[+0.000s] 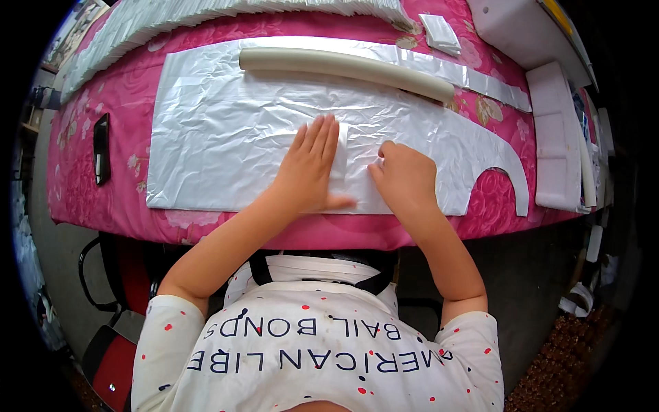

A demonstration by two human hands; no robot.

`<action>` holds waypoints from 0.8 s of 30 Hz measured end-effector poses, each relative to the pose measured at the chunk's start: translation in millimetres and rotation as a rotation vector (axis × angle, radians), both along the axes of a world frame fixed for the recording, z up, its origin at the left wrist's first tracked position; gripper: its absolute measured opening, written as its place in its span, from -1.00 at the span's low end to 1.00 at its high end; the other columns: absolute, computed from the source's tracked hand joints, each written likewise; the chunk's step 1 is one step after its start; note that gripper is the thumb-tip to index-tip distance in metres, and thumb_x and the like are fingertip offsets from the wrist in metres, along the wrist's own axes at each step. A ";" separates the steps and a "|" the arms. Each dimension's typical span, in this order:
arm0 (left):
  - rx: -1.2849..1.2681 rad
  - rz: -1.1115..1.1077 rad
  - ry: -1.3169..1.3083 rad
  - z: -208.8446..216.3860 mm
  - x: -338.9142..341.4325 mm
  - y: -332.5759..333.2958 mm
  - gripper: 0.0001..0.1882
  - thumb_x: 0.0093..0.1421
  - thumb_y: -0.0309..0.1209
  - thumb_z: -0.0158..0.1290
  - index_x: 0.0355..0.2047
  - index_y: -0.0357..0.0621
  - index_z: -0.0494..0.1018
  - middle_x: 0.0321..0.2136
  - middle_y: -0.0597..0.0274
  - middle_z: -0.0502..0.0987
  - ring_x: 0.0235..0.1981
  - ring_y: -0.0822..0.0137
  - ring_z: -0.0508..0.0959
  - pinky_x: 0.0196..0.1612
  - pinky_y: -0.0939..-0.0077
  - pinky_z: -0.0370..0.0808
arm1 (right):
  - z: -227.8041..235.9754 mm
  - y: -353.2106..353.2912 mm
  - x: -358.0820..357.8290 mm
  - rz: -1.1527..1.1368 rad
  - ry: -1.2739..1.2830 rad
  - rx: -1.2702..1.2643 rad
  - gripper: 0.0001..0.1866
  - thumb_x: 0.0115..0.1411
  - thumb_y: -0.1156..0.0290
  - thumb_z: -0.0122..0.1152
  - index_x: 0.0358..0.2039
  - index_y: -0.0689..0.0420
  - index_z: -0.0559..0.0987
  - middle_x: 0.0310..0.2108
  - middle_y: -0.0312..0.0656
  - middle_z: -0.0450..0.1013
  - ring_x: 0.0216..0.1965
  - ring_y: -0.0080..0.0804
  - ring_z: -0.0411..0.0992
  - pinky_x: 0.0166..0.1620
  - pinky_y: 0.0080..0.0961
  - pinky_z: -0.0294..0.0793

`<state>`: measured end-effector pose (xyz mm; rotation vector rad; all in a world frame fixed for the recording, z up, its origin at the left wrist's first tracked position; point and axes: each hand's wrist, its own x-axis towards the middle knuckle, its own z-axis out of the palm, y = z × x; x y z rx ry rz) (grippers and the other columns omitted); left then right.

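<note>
A shiny white plastic sheet, wrinkled and shaped like a disposable apron, lies flat across the table. Its narrow right end has a curved cut-out. My left hand presses flat on it near the middle, fingers outstretched together and thumb apart. Beside those fingers shows the edge of a smaller white folded piece, mostly covered by the hand. Just to its right, my right hand is curled closed against the sheet, thumb to forefinger; whatever it pinches is hidden. A long beige tube rests on the sheet's far part.
A pink flowered cloth covers the table. A black phone lies at left. Packed rows of folded white pieces line the far edge, with a small stack nearby. White foam boxes stand at right. A red-and-black chair is lower left.
</note>
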<state>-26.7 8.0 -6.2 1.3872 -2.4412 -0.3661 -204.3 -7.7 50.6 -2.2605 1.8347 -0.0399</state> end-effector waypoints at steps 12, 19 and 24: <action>0.545 -0.041 0.659 34.6 93.4 100.6 -0.55 0.14 -0.33 -0.08 0.07 -0.12 0.34 0.26 -0.29 -0.23 0.29 -0.14 -0.13 0.23 0.24 -0.06 | -13.8 32.7 20.6 0.480 -0.890 0.499 -0.52 -0.15 0.22 0.33 -0.20 0.18 0.53 -0.24 -0.04 0.46 -0.17 -0.15 0.41 -0.11 -0.36 0.38; 0.322 -0.034 0.992 32.3 64.2 78.2 -0.48 0.24 -0.18 -0.18 0.17 -0.13 0.19 0.28 -0.17 -0.23 0.30 -0.01 -0.09 0.24 0.18 -0.06 | -5.6 6.5 35.3 0.558 -1.101 0.382 -0.79 -0.07 0.56 0.25 -0.34 0.13 0.55 -0.28 -0.18 0.45 -0.21 -0.26 0.38 -0.12 -0.40 0.35; 0.255 0.192 0.940 32.5 68.8 66.9 -0.42 0.17 -0.27 -0.08 0.18 -0.19 0.11 0.25 -0.13 -0.07 0.26 0.05 0.04 0.23 0.22 0.02 | -2.7 -89.2 -22.8 0.193 -0.736 -0.669 -0.83 -0.11 0.64 0.25 -0.44 0.20 0.51 -0.43 -0.14 0.41 -0.33 -0.20 0.39 -0.25 -0.40 0.36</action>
